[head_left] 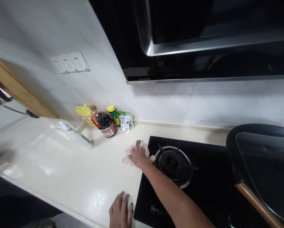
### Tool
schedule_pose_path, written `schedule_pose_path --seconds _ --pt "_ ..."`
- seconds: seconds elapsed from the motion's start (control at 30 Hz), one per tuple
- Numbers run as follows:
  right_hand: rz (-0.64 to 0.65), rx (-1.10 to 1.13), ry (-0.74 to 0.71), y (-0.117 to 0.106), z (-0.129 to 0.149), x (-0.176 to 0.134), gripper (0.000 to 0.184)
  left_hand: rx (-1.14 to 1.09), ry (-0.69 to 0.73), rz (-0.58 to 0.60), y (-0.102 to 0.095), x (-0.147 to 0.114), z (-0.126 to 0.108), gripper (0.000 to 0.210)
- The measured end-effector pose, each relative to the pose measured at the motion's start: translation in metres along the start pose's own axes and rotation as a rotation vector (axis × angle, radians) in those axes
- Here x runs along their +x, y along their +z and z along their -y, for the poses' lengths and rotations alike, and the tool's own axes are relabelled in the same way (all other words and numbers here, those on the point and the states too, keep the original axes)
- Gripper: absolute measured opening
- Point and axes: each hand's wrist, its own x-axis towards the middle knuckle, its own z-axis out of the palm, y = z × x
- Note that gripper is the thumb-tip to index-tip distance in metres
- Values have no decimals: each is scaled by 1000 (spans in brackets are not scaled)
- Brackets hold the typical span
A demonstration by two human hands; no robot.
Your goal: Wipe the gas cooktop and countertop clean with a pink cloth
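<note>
Right forearm (174,193) being stretched over stove (210,177); cloth (127,159) being held by right hand (138,155), beyond empty left hand (120,211) being rested on surface (80,174).

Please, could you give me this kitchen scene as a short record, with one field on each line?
Right hand: over a crumpled pink cloth, which reaches across the left edge of the black hob
Left hand: resting on the pale counter, beside the hob
Hob: one burner in view
By the wall: dark bottle, green container with yellow cap, packets
Right side: lidded pan with wooden handle
Above: black range hood
Wall: white sockets
</note>
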Motion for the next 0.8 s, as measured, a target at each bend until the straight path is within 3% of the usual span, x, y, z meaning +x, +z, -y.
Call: schedule_pose_path --seconds 0.13,0.3,0.47,0.6,0.7,0.8 --pt "72 52 -28 36 47 -49 37 -81 -123 -65 0 -1 -4 44" --pt "94 128 -19 52 58 -96 43 -151 -174 -91 -2 -1 -5 53" --pt "10 225 -46 60 46 -124 45 -205 -185 -71 -7 3 -9 52" --pt "-126 446 -83 66 30 -151 45 -304 -244 -99 -11 4 -16 53" --pt "-345 560 -57 71 0 -187 37 -347 -363 -185 -16 7 -15 51" --pt "-508 418 -35 78 -42 -235 30 -325 -427 -209 -26 23 -5 49"
